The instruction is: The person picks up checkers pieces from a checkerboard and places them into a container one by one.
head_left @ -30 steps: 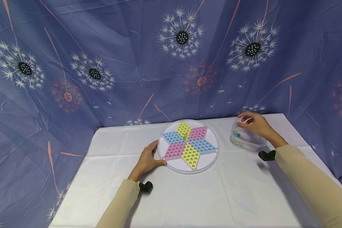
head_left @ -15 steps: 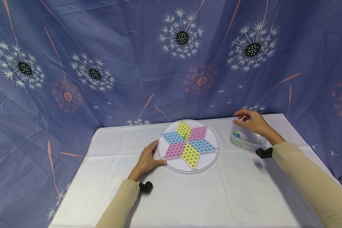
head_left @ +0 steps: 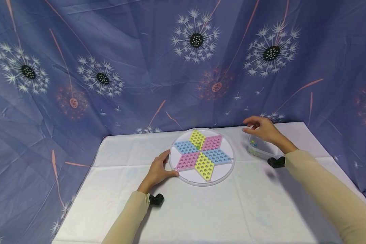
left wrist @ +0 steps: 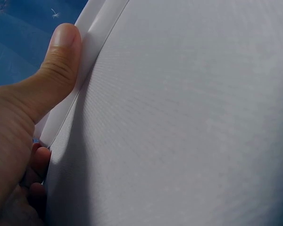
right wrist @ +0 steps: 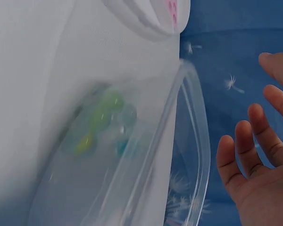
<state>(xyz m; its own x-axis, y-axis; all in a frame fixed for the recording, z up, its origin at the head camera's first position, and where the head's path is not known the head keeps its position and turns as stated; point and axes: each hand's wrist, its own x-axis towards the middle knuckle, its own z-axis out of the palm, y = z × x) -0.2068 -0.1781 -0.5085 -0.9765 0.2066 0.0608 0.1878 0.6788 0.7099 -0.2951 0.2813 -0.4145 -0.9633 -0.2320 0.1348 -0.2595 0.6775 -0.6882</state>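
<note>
A round white Chinese checkers board with yellow, pink and blue star points lies mid-table. Two green marbles sit near its centre. My left hand holds the board's left edge, its thumb lying along the rim and other fingertips curled beside it. Over a clear plastic container at the right, my right hand hovers with fingers spread and bent. Nothing shows between the right fingers in the right wrist view. Several green, yellow and blue marbles lie inside the container.
A white cloth covers the table. Behind it hangs a blue curtain with a dandelion pattern, close to the back edge, board and container. Each wrist wears a black camera.
My right hand has shifted left over the container, its fingertips now past the container's left side. The left hand and board have stayed put.
</note>
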